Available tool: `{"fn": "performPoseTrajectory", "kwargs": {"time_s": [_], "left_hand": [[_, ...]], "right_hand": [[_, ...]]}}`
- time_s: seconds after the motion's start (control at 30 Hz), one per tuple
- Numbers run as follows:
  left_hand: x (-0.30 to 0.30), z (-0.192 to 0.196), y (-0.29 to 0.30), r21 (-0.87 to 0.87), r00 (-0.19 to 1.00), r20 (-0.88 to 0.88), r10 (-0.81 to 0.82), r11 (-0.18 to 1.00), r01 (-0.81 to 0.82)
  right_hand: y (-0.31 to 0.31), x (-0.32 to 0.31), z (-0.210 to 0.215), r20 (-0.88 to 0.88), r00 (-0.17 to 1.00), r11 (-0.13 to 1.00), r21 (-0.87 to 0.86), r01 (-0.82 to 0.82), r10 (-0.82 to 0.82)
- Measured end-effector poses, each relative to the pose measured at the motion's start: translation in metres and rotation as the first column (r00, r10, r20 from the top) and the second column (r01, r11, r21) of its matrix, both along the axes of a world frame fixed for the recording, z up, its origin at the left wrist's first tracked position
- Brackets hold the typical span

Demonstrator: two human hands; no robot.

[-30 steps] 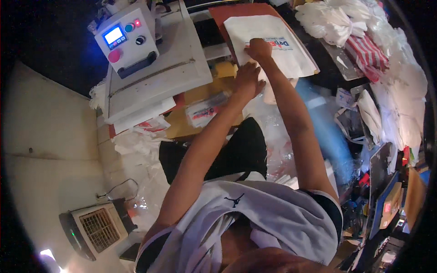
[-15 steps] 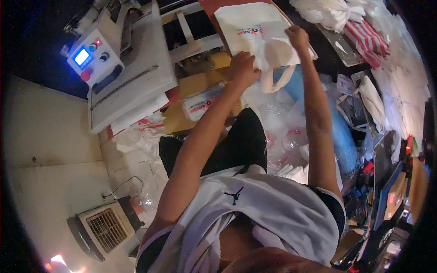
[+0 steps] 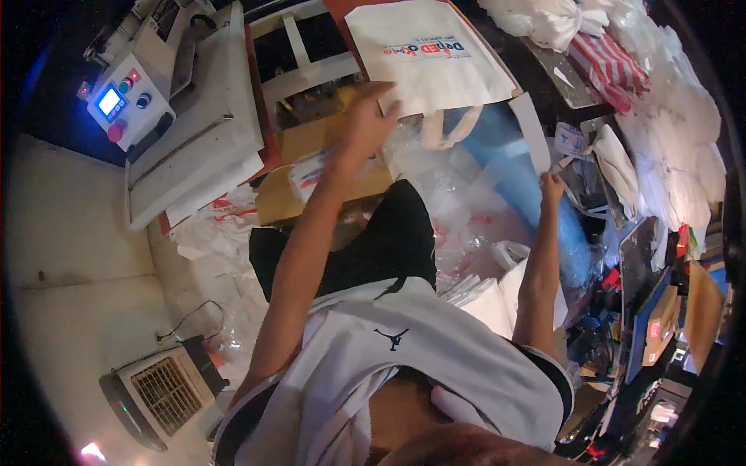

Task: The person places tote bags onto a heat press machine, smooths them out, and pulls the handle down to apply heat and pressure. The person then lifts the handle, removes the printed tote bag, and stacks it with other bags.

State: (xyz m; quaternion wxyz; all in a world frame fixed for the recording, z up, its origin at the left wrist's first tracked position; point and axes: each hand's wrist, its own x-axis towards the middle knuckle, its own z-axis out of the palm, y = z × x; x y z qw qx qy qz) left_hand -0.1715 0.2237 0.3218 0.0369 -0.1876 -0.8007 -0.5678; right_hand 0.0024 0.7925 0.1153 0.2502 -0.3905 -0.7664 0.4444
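Note:
A white cloth tote bag (image 3: 420,78) with blue and red print lies flat on the reddish-brown board (image 3: 342,9) at the top. Its pale handle loop (image 3: 451,133) hangs over the near edge. My left hand (image 3: 369,123) is at the bag's lower left corner, fingers bent and apart, holding nothing that I can see. Off to the right of the bag, my right hand (image 3: 552,186) has its fingers closed at the lower end of a thin white sheet (image 3: 531,133). That sheet stretches up to the bag's right corner.
A heat press with a lit control box (image 3: 116,105) stands at the left. Beneath the bag lie cardboard (image 3: 311,144), a blue plastic roll (image 3: 509,179) and clear plastic. White bundles (image 3: 544,19) and a red-striped bag (image 3: 610,62) sit at the right. An air cooler (image 3: 167,392) is lower left.
My right hand has moved down and right, away from the bag, with the white sheet. My left hand has loosened at the bag's left corner. More of the print shows.

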Motion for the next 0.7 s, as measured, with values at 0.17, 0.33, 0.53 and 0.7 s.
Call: {"fn": "performPoseTrajectory", "kwargs": {"time_s": [0.17,0.33,0.53,0.7], "left_hand": [[0.050,0.071,-0.185,-0.076,0.801,-0.370,0.471,0.843,-0.532],[0.018,0.119,-0.343,-0.327,0.488,-0.800,0.349,0.427,-0.843],[0.003,0.106,-0.386,-0.306,0.553,-0.734,0.395,0.534,-0.788],[-0.005,0.100,-0.372,-0.236,0.560,-0.602,0.569,0.543,-0.806]], "right_hand": [[0.013,0.028,-0.067,0.011,1.000,0.994,-0.111,-0.014,0.016],[0.008,0.017,-0.077,0.291,0.956,0.990,0.140,0.004,-0.045],[-0.090,-0.077,0.056,0.105,0.987,0.817,0.575,0.043,-0.126],[-0.170,-0.143,0.161,-0.016,0.976,0.643,0.754,-0.130,0.216]]}}
